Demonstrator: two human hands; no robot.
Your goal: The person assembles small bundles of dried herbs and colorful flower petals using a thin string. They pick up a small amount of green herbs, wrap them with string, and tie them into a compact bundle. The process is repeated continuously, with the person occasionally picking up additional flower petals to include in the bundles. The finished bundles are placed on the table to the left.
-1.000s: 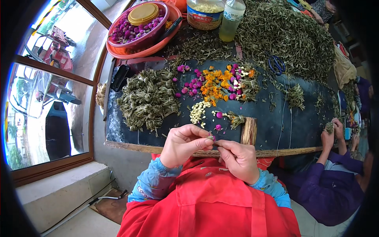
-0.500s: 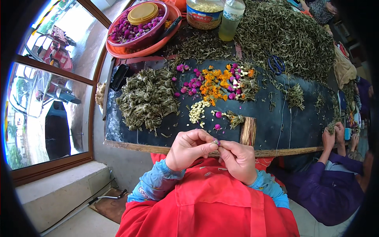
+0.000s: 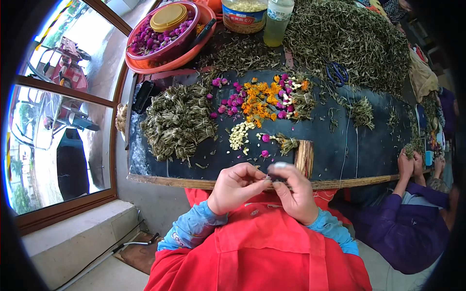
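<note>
In front of my red apron [image 3: 272,233], both hands meet at the table's near edge. My left hand [image 3: 235,186] is closed in a pinch, its fingertips on a small purple flower head mostly hidden between them. Close beside it is my right hand [image 3: 295,196], its fingers smeared by motion and its thumb near the left fingertips. Just beyond lie loose purple globe flowers [image 3: 265,153] and a small tied bundle of dried leaves [image 3: 287,143]. Farther off are a pile of cream-coloured flakes [image 3: 238,136], orange flowers [image 3: 260,103] and more purple flowers [image 3: 232,104].
Tied leaf bundles [image 3: 178,121] are heaped at left. A wooden block [image 3: 304,157] stands at the near edge. Blue-handled scissors [image 3: 337,73] rest by a large heap of dried leaves [image 3: 349,41]. Nested basins [image 3: 141,62], a jar [image 3: 244,18] and a bottle [image 3: 278,24] stand behind. A co-worker's hands [image 3: 410,165] work at right.
My right hand's fingers have lifted off the flower and are moving quickly beside it. The left hand keeps its pinch, slightly lower. The whole view has shifted a little.
</note>
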